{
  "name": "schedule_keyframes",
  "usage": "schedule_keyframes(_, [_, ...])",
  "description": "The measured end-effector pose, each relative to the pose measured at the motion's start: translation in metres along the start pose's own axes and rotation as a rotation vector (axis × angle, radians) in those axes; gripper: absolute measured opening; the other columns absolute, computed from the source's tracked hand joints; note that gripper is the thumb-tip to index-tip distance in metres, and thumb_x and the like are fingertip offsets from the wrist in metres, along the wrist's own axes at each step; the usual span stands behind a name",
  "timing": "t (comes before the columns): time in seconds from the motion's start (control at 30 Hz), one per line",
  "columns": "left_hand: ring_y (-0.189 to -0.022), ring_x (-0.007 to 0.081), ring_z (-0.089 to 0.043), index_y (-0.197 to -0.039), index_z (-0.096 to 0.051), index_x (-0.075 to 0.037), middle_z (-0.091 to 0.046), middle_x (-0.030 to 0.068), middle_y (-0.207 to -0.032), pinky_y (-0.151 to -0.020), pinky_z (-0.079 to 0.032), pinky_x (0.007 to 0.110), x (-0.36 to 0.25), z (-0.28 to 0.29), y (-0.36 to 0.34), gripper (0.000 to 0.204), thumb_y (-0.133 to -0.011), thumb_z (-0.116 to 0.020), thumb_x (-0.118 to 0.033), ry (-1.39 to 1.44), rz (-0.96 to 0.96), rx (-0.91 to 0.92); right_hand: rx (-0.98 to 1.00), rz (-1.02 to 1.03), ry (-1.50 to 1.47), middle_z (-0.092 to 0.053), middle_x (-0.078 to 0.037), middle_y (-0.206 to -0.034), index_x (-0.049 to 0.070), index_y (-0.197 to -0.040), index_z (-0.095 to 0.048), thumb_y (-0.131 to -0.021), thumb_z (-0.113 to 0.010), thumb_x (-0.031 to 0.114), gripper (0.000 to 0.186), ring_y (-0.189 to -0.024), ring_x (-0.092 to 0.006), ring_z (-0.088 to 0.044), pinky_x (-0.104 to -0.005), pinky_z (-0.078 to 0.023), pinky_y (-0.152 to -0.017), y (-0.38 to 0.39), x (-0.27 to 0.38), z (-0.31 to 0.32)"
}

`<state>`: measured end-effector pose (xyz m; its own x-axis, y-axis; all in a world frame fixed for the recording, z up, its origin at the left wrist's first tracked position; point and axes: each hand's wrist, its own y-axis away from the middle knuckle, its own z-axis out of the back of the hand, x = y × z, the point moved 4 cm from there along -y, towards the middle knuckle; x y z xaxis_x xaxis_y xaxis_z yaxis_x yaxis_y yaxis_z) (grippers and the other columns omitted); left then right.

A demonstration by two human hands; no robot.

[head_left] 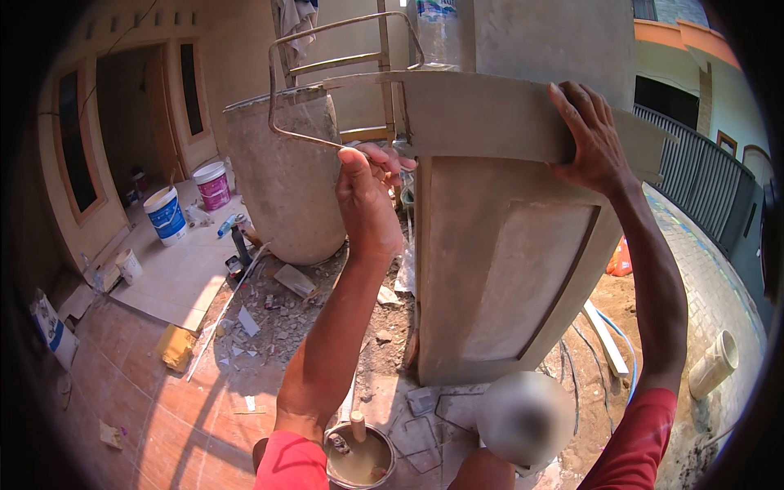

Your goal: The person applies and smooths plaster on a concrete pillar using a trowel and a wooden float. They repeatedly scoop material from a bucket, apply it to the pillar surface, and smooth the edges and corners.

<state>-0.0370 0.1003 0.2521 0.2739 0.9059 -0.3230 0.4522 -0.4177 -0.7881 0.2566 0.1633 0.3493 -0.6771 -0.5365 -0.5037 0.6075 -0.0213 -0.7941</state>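
Observation:
My left hand (367,192) is closed on a thin bent metal rod (282,122), pinched between thumb and fingers near its lower end. The rod loops up beyond the left end of a grey band (482,114) across the top of a pillar (445,269). My right hand (592,139) lies spread against the band's right part, fingertips near the upper edge and thumb lower down. Below the band, the pillar has a recessed panel (531,278) in its front.
A rounded grey column (286,180) and a ladder (384,65) stand behind. Rubble (278,314) covers the ground; paint buckets (166,216) stand left. Below me are a bucket of grey mix (359,465) and a blurred round patch (525,416). Cables (576,367) lie right.

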Motion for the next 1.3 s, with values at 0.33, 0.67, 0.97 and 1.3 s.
schedule_keyframes(0.33, [-0.069, 0.0138, -0.052, -0.083, -0.049, -0.009, -0.048, 0.0005, -0.074, -0.073, -0.050, 0.033, -0.007, -0.003, 0.004, 0.052, -0.103, -0.043, -0.057, -0.067, -0.041, -0.011, 0.011, -0.012, 0.024, -0.041, -0.014, -0.147, 0.023, -0.158, -0.031, -0.055, -0.089, 0.017, 0.118, -0.138, -0.0361, -0.037, -0.0484, -0.032, -0.118, 0.000, 0.000, 0.001])
schedule_keyframes(0.67, [-0.063, 0.0117, -0.057, -0.081, -0.048, -0.006, -0.049, 0.0022, -0.071, -0.065, -0.055, 0.030, -0.032, -0.020, -0.005, 0.049, -0.109, -0.037, -0.045, -0.214, -0.088, -0.020, 0.041, -0.045, 0.029, -0.041, -0.015, -0.148, 0.024, -0.157, -0.031, -0.056, -0.088, 0.015, 0.117, -0.139, -0.0361, -0.036, -0.0480, -0.031, -0.119, -0.002, 0.003, 0.002])
schedule_keyframes(0.97, [-0.059, 0.0156, -0.063, -0.082, -0.050, -0.004, -0.053, 0.0032, -0.067, -0.059, -0.055, 0.030, -0.056, -0.029, -0.019, 0.045, -0.109, -0.041, -0.039, -0.280, -0.196, 0.024, 0.019, -0.034, 0.027, -0.041, -0.015, -0.147, 0.024, -0.157, -0.032, -0.055, -0.087, 0.016, 0.117, -0.138, -0.0361, -0.036, -0.0474, -0.030, -0.118, -0.001, 0.003, 0.001])
schedule_keyframes(1.3, [-0.069, 0.0236, -0.069, -0.089, -0.050, -0.006, -0.056, 0.0063, -0.073, -0.060, -0.057, 0.036, -0.079, -0.049, -0.062, 0.042, -0.109, -0.039, -0.041, -0.316, -0.225, 0.099, 0.022, -0.031, 0.031, -0.041, -0.015, -0.147, 0.025, -0.158, -0.031, -0.055, -0.087, 0.016, 0.117, -0.138, -0.0363, -0.037, -0.0482, -0.030, -0.118, -0.001, 0.004, 0.003])
